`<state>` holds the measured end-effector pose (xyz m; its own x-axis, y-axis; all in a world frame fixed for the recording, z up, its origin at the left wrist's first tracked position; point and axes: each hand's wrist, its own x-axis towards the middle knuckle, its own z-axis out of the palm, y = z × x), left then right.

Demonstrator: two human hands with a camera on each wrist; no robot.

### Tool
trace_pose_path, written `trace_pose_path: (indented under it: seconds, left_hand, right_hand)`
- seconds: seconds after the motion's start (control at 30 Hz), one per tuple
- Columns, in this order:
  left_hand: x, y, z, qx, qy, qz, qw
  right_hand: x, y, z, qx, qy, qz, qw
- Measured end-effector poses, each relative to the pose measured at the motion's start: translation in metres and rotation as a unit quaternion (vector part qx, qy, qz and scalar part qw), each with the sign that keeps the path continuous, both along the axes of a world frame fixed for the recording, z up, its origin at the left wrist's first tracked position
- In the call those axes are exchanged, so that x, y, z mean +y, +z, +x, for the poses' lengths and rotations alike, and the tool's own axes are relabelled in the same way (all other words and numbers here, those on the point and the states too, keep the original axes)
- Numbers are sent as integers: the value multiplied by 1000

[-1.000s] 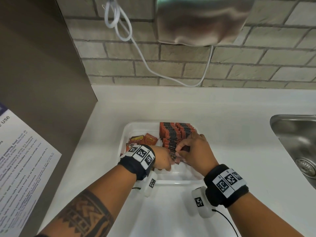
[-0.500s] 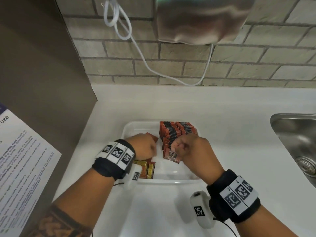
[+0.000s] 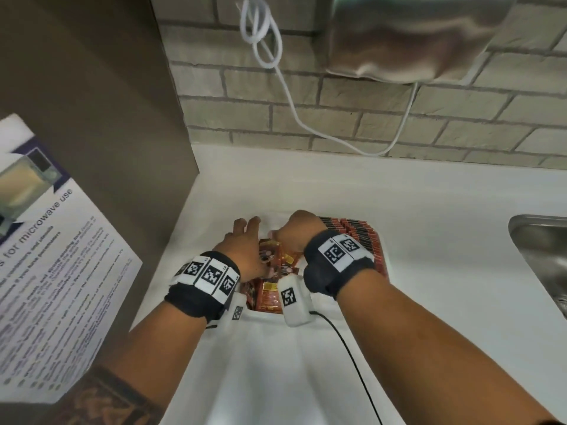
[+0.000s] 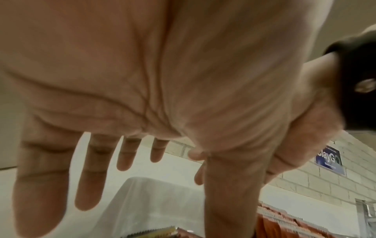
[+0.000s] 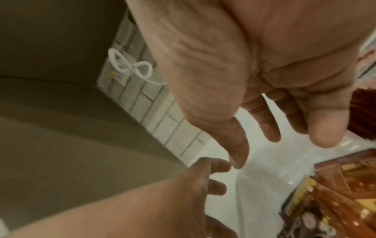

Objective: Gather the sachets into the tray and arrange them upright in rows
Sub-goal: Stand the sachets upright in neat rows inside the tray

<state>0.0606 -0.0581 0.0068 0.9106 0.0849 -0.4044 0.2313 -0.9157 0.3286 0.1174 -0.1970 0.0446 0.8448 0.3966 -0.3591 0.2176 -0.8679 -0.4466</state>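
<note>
On the white counter [image 3: 429, 240] by the brick wall sits the clear plastic tray [image 4: 154, 201], with both of the person's hands reaching over it. Along the tray's right side the upright sachets [image 3: 366, 237] stand packed on edge in rows, while the loose sachets [image 3: 270, 289] lie flat and jumbled in the near left part, under and between the wrists. The left hand [image 3: 244, 240] stretches forward above the loose pile toward the tray's far left corner; the left wrist view shows its fingers [image 4: 89, 173] straight and spread, holding nothing. The right hand [image 3: 299, 230] hovers close beside it, just left of the standing rows; in the right wrist view its fingers [image 5: 323, 122] hang loosely bent with gaps between them and nothing in their grasp. A steel sink [image 3: 543, 259] lies well apart to the right.
</note>
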Motion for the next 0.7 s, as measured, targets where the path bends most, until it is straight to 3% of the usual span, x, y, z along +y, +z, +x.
trace_pose_path:
  seconds: [0.13, 0.33, 0.6, 0.7]
  left_hand:
    - [3, -11, -1, 8, -1, -19, 1000]
    - [4, -19, -2, 12, -5, -28, 1000]
    - [7, -25, 0, 21, -5, -46, 999]
    - [8, -27, 3, 17, -4, -52, 998]
  right_hand:
    - [15, -8, 5, 60, 87, -107, 989]
    - [28, -33, 12, 8, 157, -234, 960]
    - [31, -50, 28, 42, 134, -230, 963]
    - [26, -53, 37, 87, 69, -169, 979]
